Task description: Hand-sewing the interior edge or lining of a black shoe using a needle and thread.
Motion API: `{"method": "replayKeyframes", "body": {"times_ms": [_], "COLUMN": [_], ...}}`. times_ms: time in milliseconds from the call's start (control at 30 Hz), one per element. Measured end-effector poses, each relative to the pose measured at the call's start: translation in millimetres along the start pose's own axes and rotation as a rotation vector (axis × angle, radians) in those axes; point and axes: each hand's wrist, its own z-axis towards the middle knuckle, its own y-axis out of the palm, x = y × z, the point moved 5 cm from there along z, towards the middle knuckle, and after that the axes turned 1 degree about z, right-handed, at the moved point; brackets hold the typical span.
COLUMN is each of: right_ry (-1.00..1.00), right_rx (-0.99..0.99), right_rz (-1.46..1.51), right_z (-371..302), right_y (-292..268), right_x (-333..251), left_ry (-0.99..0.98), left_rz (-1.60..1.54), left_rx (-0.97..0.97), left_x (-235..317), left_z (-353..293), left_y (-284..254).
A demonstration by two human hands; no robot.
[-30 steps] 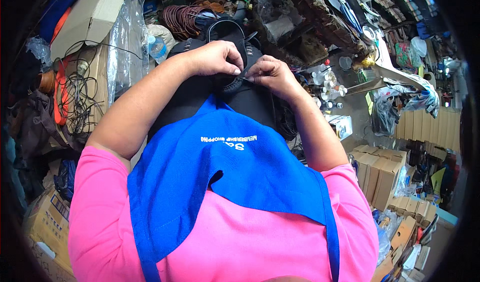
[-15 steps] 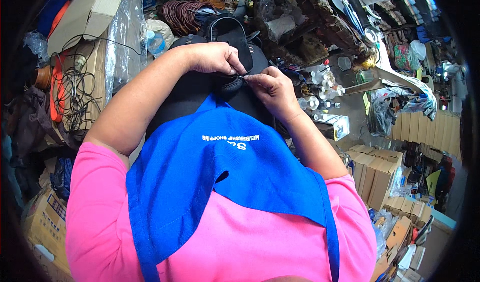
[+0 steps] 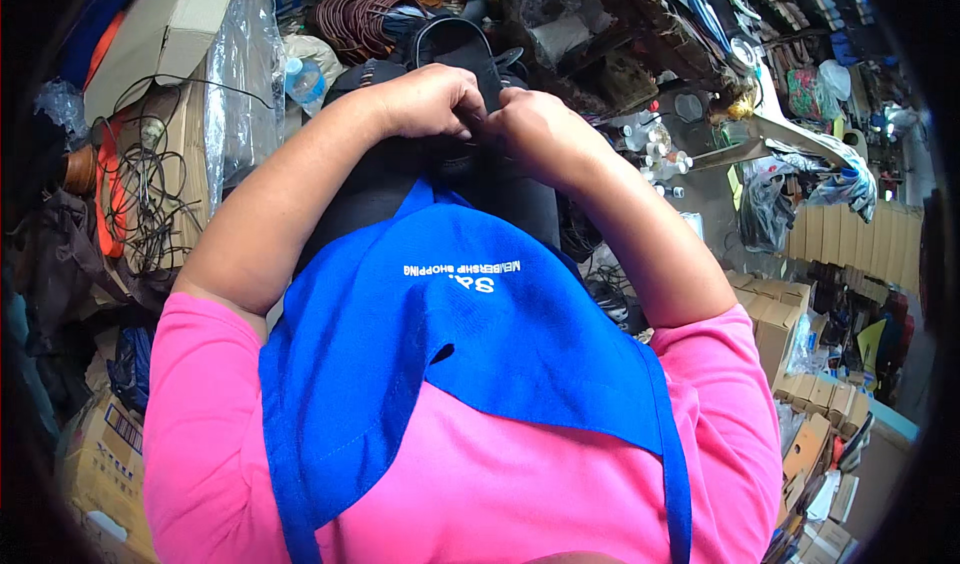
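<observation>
Right hand (image 3: 540, 132) rose, crowding left hand (image 3: 432, 102) near black item (image 3: 456, 46) with looped edge.

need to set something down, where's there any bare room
A small grey floor patch shows between the clear bottles and the plastic bag. It's crowded at left, where tangled black cables lie over cardboard.

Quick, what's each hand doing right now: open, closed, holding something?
Left hand: fingers curled at the black strapped item; grip cannot be told.
Right hand: curled close beside the left, fingertips hidden; hold cannot be told.
</observation>
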Motion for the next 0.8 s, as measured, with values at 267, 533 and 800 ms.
{"method": "replayKeyframes", "body": {"times_ms": [267,533,800], "right_ry": [0.124,0.492,0.372], "right_rx": [-0.134,0.035,0.458], "right_rz": [0.335,1.257,0.663], "right_z": [1,-23,-31], "right_y": [10,22,41], "right_x": [12,44,57], "left_ry": [0.032,-0.099,-0.296], "left_rz": [0.019,0.18,0.134], "left_rx": [0.087,0.663,0.743], "left_x": [-9,29,3], "left_z": [4,-53,-100], "left_y": [1,-5,-41]}}
